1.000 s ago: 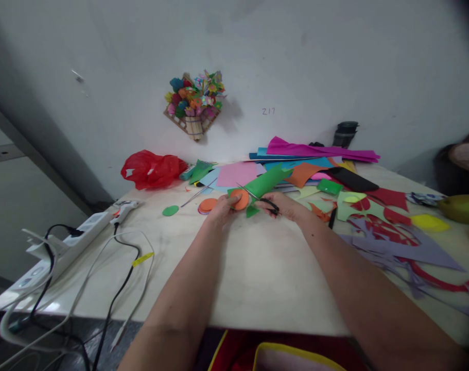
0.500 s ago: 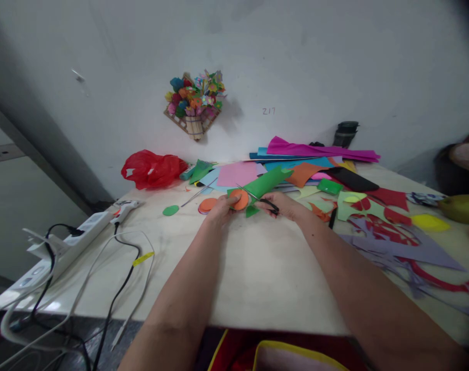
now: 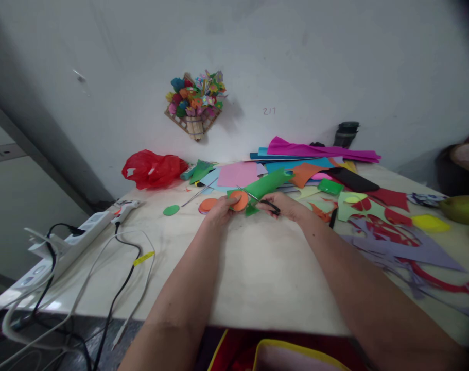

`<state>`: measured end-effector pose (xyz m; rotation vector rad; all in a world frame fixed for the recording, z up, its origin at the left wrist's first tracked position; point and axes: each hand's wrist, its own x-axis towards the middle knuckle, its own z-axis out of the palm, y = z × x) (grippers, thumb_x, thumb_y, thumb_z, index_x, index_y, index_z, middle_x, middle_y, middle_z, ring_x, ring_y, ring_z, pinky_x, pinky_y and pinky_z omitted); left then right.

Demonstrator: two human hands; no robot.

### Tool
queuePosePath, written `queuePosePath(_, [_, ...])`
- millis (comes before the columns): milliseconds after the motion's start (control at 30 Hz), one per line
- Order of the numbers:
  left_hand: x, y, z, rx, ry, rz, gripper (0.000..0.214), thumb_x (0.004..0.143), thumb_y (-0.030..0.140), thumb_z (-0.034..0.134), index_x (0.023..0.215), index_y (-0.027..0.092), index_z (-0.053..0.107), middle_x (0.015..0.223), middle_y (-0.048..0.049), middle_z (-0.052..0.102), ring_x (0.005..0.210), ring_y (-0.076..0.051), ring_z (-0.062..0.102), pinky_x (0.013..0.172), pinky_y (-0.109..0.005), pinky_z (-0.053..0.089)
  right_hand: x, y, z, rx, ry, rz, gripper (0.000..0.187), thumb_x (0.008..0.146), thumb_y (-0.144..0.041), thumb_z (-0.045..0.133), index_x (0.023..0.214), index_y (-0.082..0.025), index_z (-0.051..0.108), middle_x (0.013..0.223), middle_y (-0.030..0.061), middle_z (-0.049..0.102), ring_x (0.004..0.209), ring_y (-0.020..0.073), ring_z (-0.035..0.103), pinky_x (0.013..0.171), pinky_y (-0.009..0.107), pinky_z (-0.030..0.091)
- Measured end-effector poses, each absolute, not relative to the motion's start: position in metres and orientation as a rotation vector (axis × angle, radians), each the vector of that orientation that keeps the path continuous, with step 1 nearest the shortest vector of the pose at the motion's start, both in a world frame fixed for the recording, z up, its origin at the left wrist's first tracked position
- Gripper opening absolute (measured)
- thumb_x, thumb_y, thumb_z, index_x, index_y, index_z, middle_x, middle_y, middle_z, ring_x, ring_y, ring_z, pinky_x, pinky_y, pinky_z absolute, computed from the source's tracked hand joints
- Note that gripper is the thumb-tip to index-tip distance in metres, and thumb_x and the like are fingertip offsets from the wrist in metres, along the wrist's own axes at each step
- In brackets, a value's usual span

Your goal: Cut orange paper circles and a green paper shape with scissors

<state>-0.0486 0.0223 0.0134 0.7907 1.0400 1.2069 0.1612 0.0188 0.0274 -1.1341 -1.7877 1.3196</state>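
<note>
An orange paper circle [image 3: 240, 201] lies over a green sheet [image 3: 268, 184], and my left hand [image 3: 221, 210] pinches the two together at their left side. My right hand [image 3: 280, 204] is closed round the black handles of a pair of scissors [image 3: 254, 197]. The blades point left across the green sheet, just above and right of the circle. Another orange circle [image 3: 208, 205] lies on the table left of my left hand, on top of other discs. Farther left rests a green circle [image 3: 171, 210] beside a thin metal rod [image 3: 195, 194].
A red plastic bag [image 3: 153, 170] sits at the back left. Coloured sheets [image 3: 238, 174] cover the table's back. Purple and red scraps [image 3: 404, 242] spread at the right. A power strip [image 3: 64, 252] and cables lie left. A flower decoration [image 3: 195, 103] hangs on the wall.
The far end of the green sheet has shifted slightly and its edge curls differently. Both hands keep nearly the same place and the same hold.
</note>
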Motion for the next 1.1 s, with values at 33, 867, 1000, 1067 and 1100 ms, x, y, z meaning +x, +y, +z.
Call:
queuePosePath(33, [-0.0493, 0.0232, 0.0126, 0.792, 1.037, 1.205, 0.013, 0.085, 0.003, 0.071, 0.085, 0.013, 0.062, 0.085, -0.01, 0.075, 0.071, -0.02, 0.073, 0.066, -0.032, 0.063, 0.1614, 0.019, 0.0271, -1.134, -1.783, 1.323, 0.045, 0.073, -0.045, 0.077, 0.052, -0.022, 0.045, 0.046, -0.0046, 0.045, 0.039, 0.0076, 0.039, 0.039, 0.023, 0.028])
queuePosePath(867, [-0.0535, 0.0233, 0.0072, 0.854, 0.938, 1.099, 0.017, 0.078, 0.012, 0.084, 0.079, 0.01, 0.067, 0.061, -0.0048, 0.067, 0.05, -0.016, 0.062, 0.048, -0.027, 0.053, 0.164, 0.0187, 0.0297, -1.175, -1.779, 1.423, 0.028, 0.079, -0.027, 0.073, 0.063, -0.021, 0.051, 0.048, -0.0047, 0.048, 0.041, 0.0087, 0.043, 0.039, 0.02, 0.032])
queuePosePath(1000, [-0.0548, 0.025, 0.0055, 0.885, 0.887, 1.082, 0.021, 0.076, 0.014, 0.085, 0.074, 0.011, 0.065, 0.058, -0.0036, 0.065, 0.048, -0.016, 0.062, 0.047, -0.026, 0.054, 0.1639, 0.0185, 0.0308, -1.174, -1.78, 1.429, 0.031, 0.078, -0.029, 0.072, 0.059, -0.021, 0.049, 0.048, -0.0045, 0.047, 0.042, 0.0085, 0.045, 0.038, 0.02, 0.033])
queuePosePath(1067, [-0.0556, 0.0264, 0.0044, 0.895, 0.879, 1.079, 0.02, 0.076, 0.014, 0.085, 0.072, 0.011, 0.066, 0.058, -0.0039, 0.066, 0.049, -0.016, 0.063, 0.048, -0.026, 0.054, 0.1639, 0.0182, 0.0313, -1.177, -1.78, 1.426, 0.031, 0.076, -0.031, 0.073, 0.059, -0.021, 0.049, 0.048, -0.0045, 0.047, 0.041, 0.0083, 0.045, 0.038, 0.02, 0.033])
queuePosePath(1100, [-0.0559, 0.0269, 0.0039, 0.9, 0.881, 1.077, 0.02, 0.075, 0.014, 0.085, 0.072, 0.01, 0.066, 0.058, -0.004, 0.066, 0.049, -0.015, 0.062, 0.048, -0.026, 0.054, 0.1638, 0.018, 0.0315, -1.173, -1.783, 1.423, 0.031, 0.075, -0.032, 0.074, 0.059, -0.021, 0.05, 0.047, -0.0047, 0.047, 0.041, 0.0081, 0.045, 0.038, 0.02, 0.032])
